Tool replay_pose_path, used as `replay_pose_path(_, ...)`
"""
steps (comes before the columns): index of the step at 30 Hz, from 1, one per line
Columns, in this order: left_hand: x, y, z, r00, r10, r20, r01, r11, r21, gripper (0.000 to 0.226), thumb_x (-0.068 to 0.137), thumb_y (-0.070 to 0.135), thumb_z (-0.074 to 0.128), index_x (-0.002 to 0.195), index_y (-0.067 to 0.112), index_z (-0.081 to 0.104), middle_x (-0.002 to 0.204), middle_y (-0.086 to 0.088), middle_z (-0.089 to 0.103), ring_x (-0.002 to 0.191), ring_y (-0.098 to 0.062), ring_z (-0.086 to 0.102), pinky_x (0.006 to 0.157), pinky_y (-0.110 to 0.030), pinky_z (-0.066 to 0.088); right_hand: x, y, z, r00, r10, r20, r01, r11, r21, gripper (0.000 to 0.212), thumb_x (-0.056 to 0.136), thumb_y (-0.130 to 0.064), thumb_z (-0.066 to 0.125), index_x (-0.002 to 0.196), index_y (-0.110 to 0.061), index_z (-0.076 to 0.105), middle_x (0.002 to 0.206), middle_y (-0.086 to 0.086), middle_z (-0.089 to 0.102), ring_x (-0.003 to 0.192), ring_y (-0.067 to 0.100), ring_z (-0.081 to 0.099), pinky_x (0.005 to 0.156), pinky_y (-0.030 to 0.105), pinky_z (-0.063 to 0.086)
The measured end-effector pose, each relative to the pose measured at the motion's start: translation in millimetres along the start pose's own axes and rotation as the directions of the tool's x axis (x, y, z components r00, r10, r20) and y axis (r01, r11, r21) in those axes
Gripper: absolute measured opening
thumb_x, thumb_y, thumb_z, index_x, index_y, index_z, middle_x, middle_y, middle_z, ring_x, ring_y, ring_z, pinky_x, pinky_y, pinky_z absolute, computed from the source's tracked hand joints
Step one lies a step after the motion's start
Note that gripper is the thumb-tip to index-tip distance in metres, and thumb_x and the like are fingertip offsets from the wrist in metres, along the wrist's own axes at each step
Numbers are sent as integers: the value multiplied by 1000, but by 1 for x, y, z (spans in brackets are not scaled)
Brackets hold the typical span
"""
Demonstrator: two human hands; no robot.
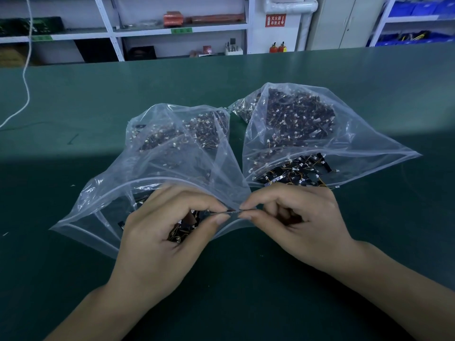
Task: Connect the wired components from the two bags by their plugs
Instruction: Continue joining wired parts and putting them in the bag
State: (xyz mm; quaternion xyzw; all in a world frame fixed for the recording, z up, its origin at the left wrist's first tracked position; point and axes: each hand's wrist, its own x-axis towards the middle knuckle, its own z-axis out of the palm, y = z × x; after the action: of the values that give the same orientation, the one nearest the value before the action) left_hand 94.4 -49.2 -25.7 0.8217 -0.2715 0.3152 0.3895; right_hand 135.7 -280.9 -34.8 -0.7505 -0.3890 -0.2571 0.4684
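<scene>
Roughly left to right: the left bag [152,153] lay on the green table [246,303] with its mouth open toward me, full of small dark wired parts with white plugs. My left hand [157,232] sat over that mouth, thumb and forefinger curled and pinching one end of a thin dark piece [231,211]. The rest of the fingers hid whatever else it might have held, so I could not tell.

That piece ran nearly level, left to right, bridging the gap between the two hands, right at the bag's near corner. I could not make out the plugs themselves; too small.

My right hand [302,222] pinched the other end the same way, fingertips nearly touching the left ones. Both hands were equally near the joint, so neither had to reach.

I judged the mating push would have to go straight along that level line, each hand toward the other.

Behind the right hand lay the right bag [307,134], also open toward me, parts spilling at its mouth.
</scene>
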Motion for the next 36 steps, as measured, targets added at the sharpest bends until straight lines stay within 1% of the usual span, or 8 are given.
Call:
replay_pose_path(6, 1, 1, 1, 1000, -9, 20, 9, 1000, -8, 6, 95, 25, 75, 101, 22, 76, 100, 14, 73, 95, -9, 69, 85, -24, 49, 0, 1, 0, 1000, 10, 4, -10, 1000, 5, 7, 95, -17, 78, 102, -15, 78, 58, -4, 46, 49, 10, 40, 53, 13, 32)
replay_pose_path(11, 0, 0, 0, 999, -10, 31, 9, 1000, 15, 8, 95, 26, 76, 100, 20, 78, 101, 16, 73, 97, -10, 70, 85, -30, 52, 0, 3, -1, 998, 36, 42, -35, 999, -3, 5, 95, -17, 78, 97, -12, 78, 57, -5, 44, 48, 10, 40, 52, 15, 32)
replay_pose_path(17, 0, 1, -3, 999, -45, 18, 45, 998, 34, 17, 98, 35, 70, 114, 28, 72, 113, 22, 71, 108, -5, 68, 95, -18, 47, 2, 17, -10, 980, 134, 147, -139, 990, 24, 17, 107, -27, 61, 98, -14, 67, 65, -4, 57, 54, 25, 56, 51, 41, 43)
replay_pose_path(23, 2, -2, -4, 998, -48, 44, 45, 995, 85, 17, 103, 26, 64, 99, 18, 79, 107, 16, 74, 109, -13, 71, 97, -28, 49, 3, 32, -25, 947, 260, 188, -257, 966, -38, 19, 111, -32, 50, 95, -23, 55, 72, -5, 60, 63, 17, 58, 61, 23, 43)
replay_pose_path(25, 2, -3, -5, 998, -41, 45, 37, 995, 92, 21, 104, 24, 63, 95, 15, 80, 104, 12, 75, 108, -13, 71, 96, -31, 50, 4, 35, -27, 935, 319, 157, -311, 948, -72, 24, 112, -35, 45, 92, -22, 53, 72, -1, 61, 63, 17, 55, 60, 24, 43)
replay_pose_path(29, 2, -2, -5, 998, -42, 45, 38, 995, 95, 23, 104, 23, 62, 93, 12, 80, 102, 10, 75, 106, -14, 71, 94, -35, 51, 5, 46, -30, 890, 452, 62, -438, 884, -161, 28, 110, -32, 48, 88, -16, 53, 66, 3, 57, 60, 21, 49, 63, 40, 44)
replay_pose_path(32, 3, -2, -4, 998, -48, 44, 43, 995, 94, 24, 103, 24, 62, 93, 13, 81, 102, 10, 75, 105, -15, 72, 92, -36, 52, 5, 51, -30, 881, 472, -18, -465, 860, -209, 28, 103, -34, 65, 83, -14, 61, 61, -3, 56, 56, 19, 48, 59, 34, 44)
replay_pose_path(36, 3, -2, -4, 998, -39, 54, 35, 996, 87, 23, 103, 23, 63, 93, 13, 81, 101, 10, 75, 104, -15, 72, 91, -37, 53, 6, 53, -36, 884, 438, -163, -464, 864, -198, 20, 94, -41, 75, 82, -24, 71, 68, -9, 71, 58, 17, 63, 58, 23, 49)
